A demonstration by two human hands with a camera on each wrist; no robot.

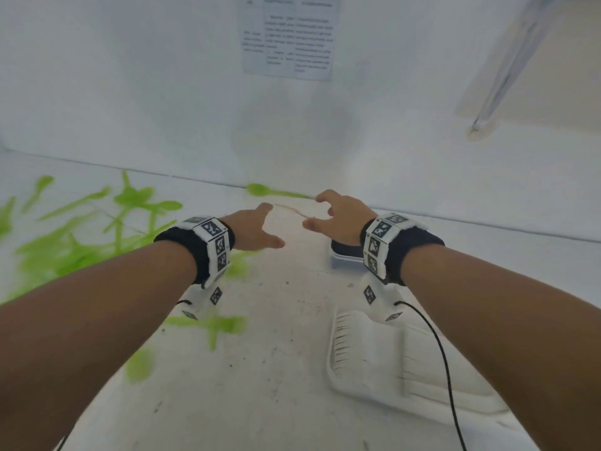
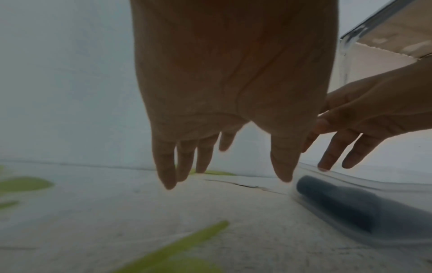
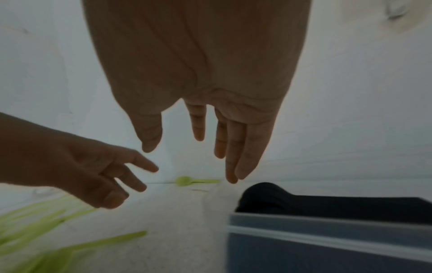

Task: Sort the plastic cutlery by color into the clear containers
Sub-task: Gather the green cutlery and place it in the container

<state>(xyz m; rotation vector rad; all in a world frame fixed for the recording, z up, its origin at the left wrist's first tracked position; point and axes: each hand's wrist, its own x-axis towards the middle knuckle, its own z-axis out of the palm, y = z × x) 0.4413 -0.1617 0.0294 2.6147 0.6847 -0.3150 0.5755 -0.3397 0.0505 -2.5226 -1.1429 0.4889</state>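
Observation:
Blurred green plastic cutlery (image 1: 81, 239) lies scattered over the left of the white table (image 1: 276, 369). One green spoon (image 1: 260, 189) lies alone by the back wall, also in the right wrist view (image 3: 187, 181). My left hand (image 1: 271, 224) and right hand (image 1: 317, 211) hover close together above the table's middle, fingers spread, and neither holds anything. Under my right wrist stands a clear container (image 1: 341, 260) of black cutlery (image 3: 304, 203). In the left wrist view my left hand (image 2: 226, 181) hangs above the table beside that container (image 2: 350, 230).
A clear container of white cutlery (image 1: 374, 353) sits at the front right, crossed by a black cable (image 1: 448, 369). The white wall rises just behind the table and carries a printed sheet (image 1: 287, 37). A metal frame (image 1: 507, 66) slants at the top right.

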